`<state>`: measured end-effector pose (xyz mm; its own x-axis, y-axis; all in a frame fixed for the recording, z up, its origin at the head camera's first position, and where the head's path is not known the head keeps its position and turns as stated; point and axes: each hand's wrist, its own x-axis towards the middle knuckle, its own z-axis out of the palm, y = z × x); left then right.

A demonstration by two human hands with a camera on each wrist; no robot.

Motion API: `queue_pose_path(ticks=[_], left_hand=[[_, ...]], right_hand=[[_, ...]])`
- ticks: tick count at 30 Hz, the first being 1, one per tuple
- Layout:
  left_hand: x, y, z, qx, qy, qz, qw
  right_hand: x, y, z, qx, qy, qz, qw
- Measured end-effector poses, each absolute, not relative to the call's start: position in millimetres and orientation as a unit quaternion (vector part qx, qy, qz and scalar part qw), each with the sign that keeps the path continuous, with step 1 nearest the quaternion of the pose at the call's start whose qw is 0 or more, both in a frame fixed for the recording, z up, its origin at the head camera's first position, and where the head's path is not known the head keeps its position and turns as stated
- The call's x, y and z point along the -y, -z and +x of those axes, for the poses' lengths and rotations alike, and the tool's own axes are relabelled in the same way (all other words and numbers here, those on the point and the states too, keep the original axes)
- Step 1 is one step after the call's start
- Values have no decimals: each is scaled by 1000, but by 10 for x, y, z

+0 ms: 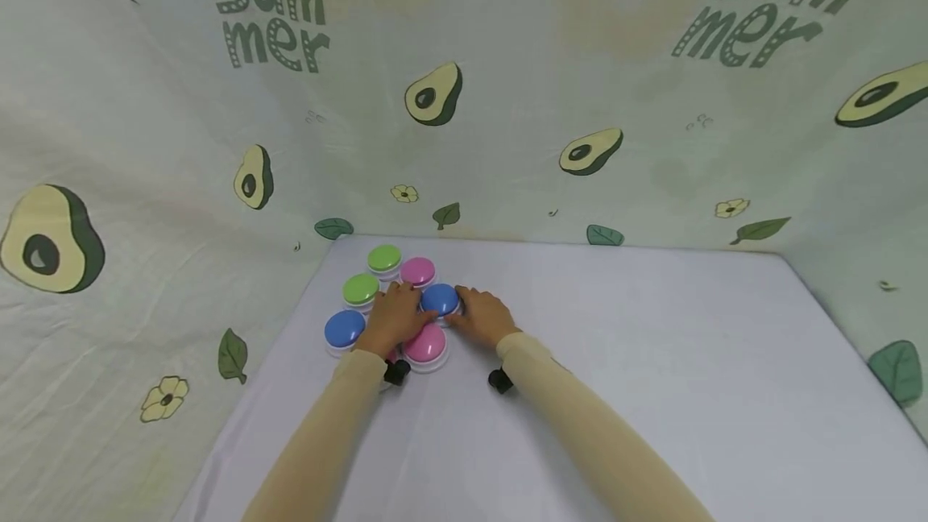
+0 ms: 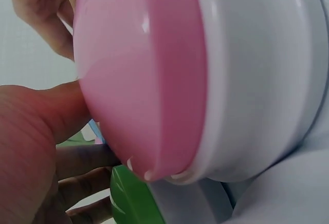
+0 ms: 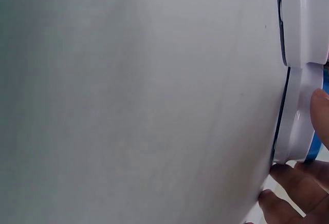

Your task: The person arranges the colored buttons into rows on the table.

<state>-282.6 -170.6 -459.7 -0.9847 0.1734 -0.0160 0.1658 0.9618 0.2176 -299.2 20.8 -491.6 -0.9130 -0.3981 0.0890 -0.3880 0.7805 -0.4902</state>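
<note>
A blue push button (image 1: 439, 299) with a white round base sits between both hands at the right edge of a cluster of similar buttons. My left hand (image 1: 395, 316) holds its left side, with the thumb at the near edge and the fingers further back. From the right, my right hand (image 1: 484, 316) grips the same button by thumb and fingers; the right wrist view shows its white base (image 3: 298, 113) against the table. Nearer me, a pink button (image 1: 424, 342) stands beside it, filling much of the left wrist view as a large pink dome (image 2: 139, 75).
Left of the hands stand another blue button (image 1: 345, 329) and two green buttons (image 1: 361, 288). A further pink button (image 1: 418, 271) stands behind, and one more lies partly hidden under the left wrist. The white table (image 1: 652, 361) meets an avocado-printed cloth (image 1: 507, 103).
</note>
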Motion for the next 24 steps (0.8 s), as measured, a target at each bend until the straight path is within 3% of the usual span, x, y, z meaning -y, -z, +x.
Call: queue_pose_path(ticks=[24], left_hand=[[1717,4599,-2942,-973,-215,78,31]], right_hand=[[-193,4944,-3048,-927,320,-193,9]])
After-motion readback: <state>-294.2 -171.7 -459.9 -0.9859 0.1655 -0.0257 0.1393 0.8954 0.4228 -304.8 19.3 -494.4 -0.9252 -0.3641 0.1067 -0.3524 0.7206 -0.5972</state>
